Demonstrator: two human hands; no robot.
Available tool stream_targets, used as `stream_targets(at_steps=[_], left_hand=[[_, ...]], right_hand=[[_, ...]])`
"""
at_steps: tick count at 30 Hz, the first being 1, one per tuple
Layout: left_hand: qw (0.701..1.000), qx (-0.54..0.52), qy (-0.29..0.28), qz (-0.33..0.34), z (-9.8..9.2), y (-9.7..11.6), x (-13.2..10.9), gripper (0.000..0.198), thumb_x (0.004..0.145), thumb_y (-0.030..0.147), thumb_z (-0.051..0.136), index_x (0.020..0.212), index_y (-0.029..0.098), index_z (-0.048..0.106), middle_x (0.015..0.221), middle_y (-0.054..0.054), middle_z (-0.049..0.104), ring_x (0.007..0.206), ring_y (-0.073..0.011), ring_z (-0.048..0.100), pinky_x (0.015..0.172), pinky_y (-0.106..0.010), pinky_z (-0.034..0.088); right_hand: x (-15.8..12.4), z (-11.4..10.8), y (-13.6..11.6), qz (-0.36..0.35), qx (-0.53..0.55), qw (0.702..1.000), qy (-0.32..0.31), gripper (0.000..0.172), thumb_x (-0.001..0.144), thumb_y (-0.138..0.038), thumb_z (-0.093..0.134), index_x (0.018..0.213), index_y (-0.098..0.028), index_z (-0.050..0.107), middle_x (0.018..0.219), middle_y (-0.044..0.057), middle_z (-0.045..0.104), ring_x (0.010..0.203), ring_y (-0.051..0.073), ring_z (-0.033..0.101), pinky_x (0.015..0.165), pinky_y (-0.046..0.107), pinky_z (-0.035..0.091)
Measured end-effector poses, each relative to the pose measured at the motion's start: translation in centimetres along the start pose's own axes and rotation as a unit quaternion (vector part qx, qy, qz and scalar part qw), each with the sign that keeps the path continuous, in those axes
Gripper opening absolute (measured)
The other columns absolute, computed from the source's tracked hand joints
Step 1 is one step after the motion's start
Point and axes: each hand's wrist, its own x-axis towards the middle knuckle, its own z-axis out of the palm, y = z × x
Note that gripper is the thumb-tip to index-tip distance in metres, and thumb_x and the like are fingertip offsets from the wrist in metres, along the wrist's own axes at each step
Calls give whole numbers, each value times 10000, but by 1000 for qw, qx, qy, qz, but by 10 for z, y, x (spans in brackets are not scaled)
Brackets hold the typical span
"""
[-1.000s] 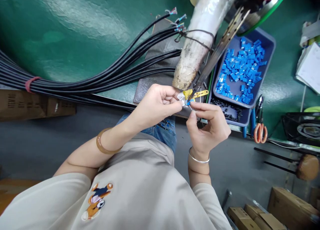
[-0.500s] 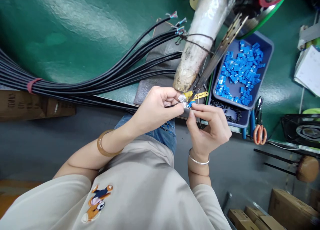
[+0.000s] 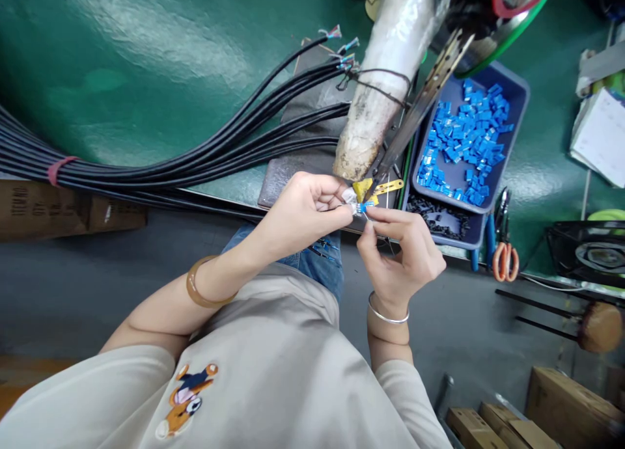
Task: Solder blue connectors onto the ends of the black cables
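Blue piece: held up small at the meeting of both hands, near the bench edge; directions below are clock-face from this blue piece (image 3: 364,207), as the view shows it.
Left hand: at 9 o'clock; thumb and forefinger of the left hand (image 3: 312,202) pinch a white bundle (image 3: 348,196), the other fingers curled; what lies inside the curl cannot be told.
Right hand: at 4 o'clock; forefinger and thumb of the right hand (image 3: 405,241) are brought together on what appears to be a thin strand (image 3: 366,216), forefinger tip at the blue piece.
Overhead fixture: perforated metal arm (image 3: 420,110) at 1 o'clock, its lower end just beside the blue piece; wrapped tube (image 3: 375,91) at 12; yellow strip (image 3: 389,187) at 2.
Trays: blue parts (image 3: 463,133) at 2 o'clock; black parts (image 3: 432,215) at 3.
Cables: black cables (image 3: 195,166) at 9 to 10 o'clock, bound by a red band (image 3: 61,169).
Scissors: orange-handled scissors (image 3: 506,261) between 3 and 4 o'clock.
Step in hand: judged to be fine joining work on the blue piece at the arm's lower end.
Next move: judged to call for a steady left pinch and small, controlled feeding by the right fingertips.
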Motion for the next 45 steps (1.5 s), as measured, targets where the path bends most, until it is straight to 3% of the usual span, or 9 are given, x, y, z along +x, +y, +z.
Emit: stream_targets(at_steps=[11,19,25,36,45], left_hand=[[998,35,-1,48,0,1,-5,116,747,144,602,633,132,584,529,51,433,471,-30,346,437,-171,263],[998,36,-3,50,2,4,-4,117,746,132,592,630,126,579,550,41,465,500,-37,382,462,-164,313],[993,60,10,101,2,0,-1,137,748,94,570,614,122,557,542,55,421,504,-23,329,459,-145,288],[987,95,48,118,5,0,-3,76,742,117,598,687,114,650,588,22,531,548,-50,441,504,-156,377],[994,70,8,89,2,2,-2,151,745,70,561,606,123,536,533,61,398,488,-18,320,440,-140,268]], right_hand=[[-1,0,-3,17,11,999,25,194,756,-52,721,810,-208,621,830,-13,741,776,104,702,697,231,562],[1,2,-2,30,13,999,32,190,754,-54,725,806,-212,633,823,-14,737,772,113,701,697,244,570],[0,2,-2,22,15,999,31,193,748,-40,728,815,-197,638,847,1,745,788,110,704,712,233,574],[2,1,-3,18,1,999,32,210,744,-57,745,836,-224,659,865,-13,738,783,115,703,708,245,584],[0,0,-3,-10,-17,1000,4,228,730,-48,734,801,-221,604,877,-2,752,774,121,716,684,239,582]])
